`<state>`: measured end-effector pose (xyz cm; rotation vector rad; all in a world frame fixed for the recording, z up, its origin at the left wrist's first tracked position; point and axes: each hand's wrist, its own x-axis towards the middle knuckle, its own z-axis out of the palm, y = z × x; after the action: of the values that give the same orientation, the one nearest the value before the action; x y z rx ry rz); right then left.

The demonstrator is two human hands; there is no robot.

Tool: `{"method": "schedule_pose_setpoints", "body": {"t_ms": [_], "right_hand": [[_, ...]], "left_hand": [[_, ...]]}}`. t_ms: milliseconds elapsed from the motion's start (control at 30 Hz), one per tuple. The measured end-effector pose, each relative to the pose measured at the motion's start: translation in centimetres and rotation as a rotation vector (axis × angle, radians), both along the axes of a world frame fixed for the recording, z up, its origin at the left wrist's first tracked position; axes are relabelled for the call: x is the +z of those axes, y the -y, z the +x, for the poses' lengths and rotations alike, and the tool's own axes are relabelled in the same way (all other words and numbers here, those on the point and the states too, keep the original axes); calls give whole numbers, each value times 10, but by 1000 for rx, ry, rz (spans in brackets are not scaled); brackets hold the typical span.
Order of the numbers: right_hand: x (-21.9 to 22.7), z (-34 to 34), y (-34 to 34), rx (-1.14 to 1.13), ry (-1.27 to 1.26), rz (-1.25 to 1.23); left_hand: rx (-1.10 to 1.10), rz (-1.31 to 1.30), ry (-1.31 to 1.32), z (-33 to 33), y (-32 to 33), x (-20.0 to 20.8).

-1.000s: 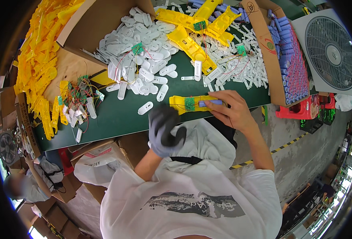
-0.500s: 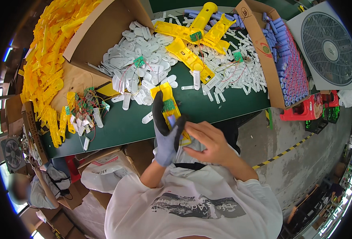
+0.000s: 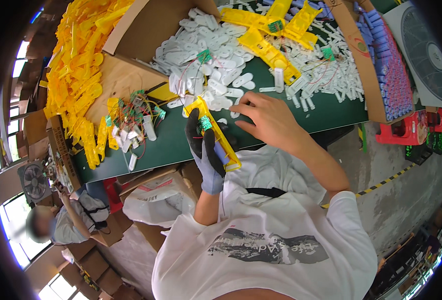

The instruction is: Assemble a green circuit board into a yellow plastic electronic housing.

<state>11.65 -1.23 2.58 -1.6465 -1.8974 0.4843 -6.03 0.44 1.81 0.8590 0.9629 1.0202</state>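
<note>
My left hand [image 3: 208, 162], in a grey glove with black fingers, is closed around a long yellow plastic housing [image 3: 198, 104] above the table's near edge. Inside the housing sit a green circuit board [image 3: 205, 123] and a purple battery cell [image 3: 222, 152]. My bare right hand [image 3: 271, 120] is over the table to the right, its fingers bent and apart. Nothing shows between them. Its fingertips are nearest the front of a heap of white oval plastic pieces [image 3: 221, 72]; whether they touch one I cannot tell.
Wired green circuit boards [image 3: 136, 112] lie left of my hands. Yellow housings [image 3: 73, 75] pile up farther left. A carton of purple cells [image 3: 391, 75] stands right, beside a fan [image 3: 431, 55]. Small white strips [image 3: 331, 75] cover the table's right part. Someone sits at lower left [image 3: 71, 220].
My right hand has left the housing and moved forward over the table toward the white pieces. My left hand still holds the housing, now tilted more. The whole view has shifted.
</note>
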Motion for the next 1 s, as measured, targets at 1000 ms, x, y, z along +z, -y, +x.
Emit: {"method": "schedule_pose_setpoints", "body": {"t_ms": [1000], "right_hand": [[-20, 30, 67, -222, -1322, -374]], "left_hand": [[-450, 204, -172, 63, 2, 3]]}}
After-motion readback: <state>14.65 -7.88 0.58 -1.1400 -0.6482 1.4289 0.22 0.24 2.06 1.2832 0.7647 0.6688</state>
